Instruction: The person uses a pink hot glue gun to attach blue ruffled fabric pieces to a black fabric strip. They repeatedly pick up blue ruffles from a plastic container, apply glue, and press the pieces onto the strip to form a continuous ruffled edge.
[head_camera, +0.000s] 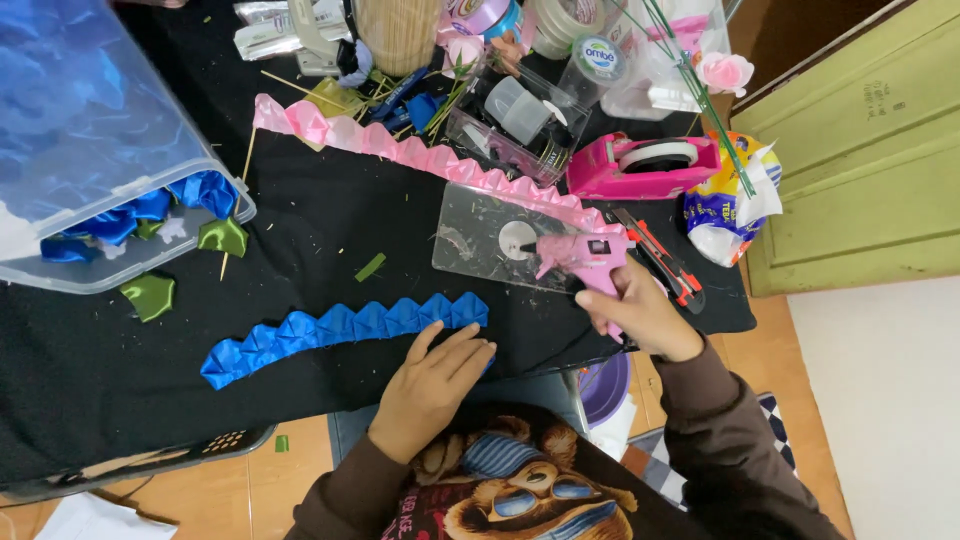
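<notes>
We are watching the left hand (432, 385) lying flat, fingers loosely spread, on the right end of the blue folded ribbon strip (340, 330) on the black cloth (330, 240). The right hand (640, 315) is gripping the pink glue gun (585, 262), its handle hidden under the fingers, its nozzle resting over the clear plastic sheet (475, 235).

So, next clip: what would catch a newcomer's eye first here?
Probably the blue folded ribbon strip lying across the black cloth, with the left hand resting flat at its right end. Next, the pink glue gun gripped by the right hand over a clear plastic sheet. Behind both runs a pink folded ribbon strip.
</notes>
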